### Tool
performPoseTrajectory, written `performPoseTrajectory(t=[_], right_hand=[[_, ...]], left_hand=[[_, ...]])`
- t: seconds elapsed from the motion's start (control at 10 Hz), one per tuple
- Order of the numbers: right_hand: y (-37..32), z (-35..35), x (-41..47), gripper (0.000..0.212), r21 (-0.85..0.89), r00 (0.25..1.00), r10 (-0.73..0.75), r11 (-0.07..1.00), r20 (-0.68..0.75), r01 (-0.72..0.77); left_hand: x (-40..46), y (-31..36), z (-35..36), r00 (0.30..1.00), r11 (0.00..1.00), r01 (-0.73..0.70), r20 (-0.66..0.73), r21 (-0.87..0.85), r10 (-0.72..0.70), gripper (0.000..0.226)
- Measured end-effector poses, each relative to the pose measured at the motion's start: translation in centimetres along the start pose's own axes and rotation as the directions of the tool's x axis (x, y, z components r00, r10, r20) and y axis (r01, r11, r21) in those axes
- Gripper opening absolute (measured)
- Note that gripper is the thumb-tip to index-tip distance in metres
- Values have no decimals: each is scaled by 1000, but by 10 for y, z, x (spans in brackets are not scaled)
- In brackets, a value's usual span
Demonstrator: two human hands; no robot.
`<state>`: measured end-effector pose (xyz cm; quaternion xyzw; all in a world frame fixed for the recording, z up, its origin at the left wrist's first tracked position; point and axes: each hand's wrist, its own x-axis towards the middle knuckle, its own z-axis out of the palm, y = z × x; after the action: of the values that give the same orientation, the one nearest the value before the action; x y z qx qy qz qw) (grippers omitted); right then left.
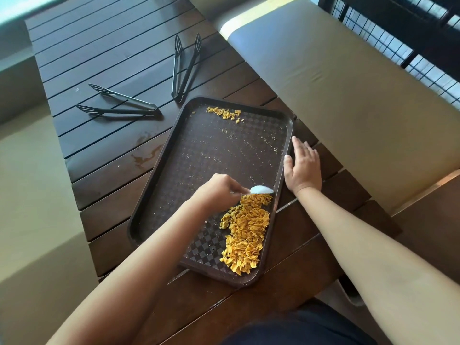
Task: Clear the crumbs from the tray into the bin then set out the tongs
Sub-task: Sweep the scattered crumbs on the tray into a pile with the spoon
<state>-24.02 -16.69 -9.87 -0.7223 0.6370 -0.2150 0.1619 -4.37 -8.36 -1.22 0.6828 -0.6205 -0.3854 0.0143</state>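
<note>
A dark brown tray (174,155) lies askew on the slatted table. Yellow crumbs (246,235) are heaped along its near right side, and a small patch of crumbs (225,113) stays at the far end. My left hand (216,192) grips a white tool (261,189) that rests against the top of the big heap. My right hand (302,165) lies flat with straight fingers against the tray's right rim. Two black tongs lie on the table beyond the tray: one pair (119,105) at the left, the other pair (185,68) near the far corner of the tray.
The dark wooden slatted table (112,46) carries a pale stain (146,155) left of the tray. A beige cushioned bench (348,83) runs along the right, with a black wire grille (398,26) behind it. No bin is in view.
</note>
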Motion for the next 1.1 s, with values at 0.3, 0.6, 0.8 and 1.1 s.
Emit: performPoseTrajectory(t=[0.3,0.6,0.8,1.1], right_hand=[[0,0,0,60,-9,1000,-3,1000,-2,3],[1,0,1,60,-7,1000,8,1000,10,-8],[0,0,0,60,-5,1000,6,1000,5,-6],[0,0,0,61,-4,1000,11,1000,6,-11]], left_hand=[[2,5,-4,987,991,-4,-163,-134,-18,22],[-6,-2,-4,998,995,-12,-68,-96,5,20],[2,-5,0,979,998,38,-198,-42,-45,26],[2,-15,-14,989,954,77,-101,-290,-110,23]])
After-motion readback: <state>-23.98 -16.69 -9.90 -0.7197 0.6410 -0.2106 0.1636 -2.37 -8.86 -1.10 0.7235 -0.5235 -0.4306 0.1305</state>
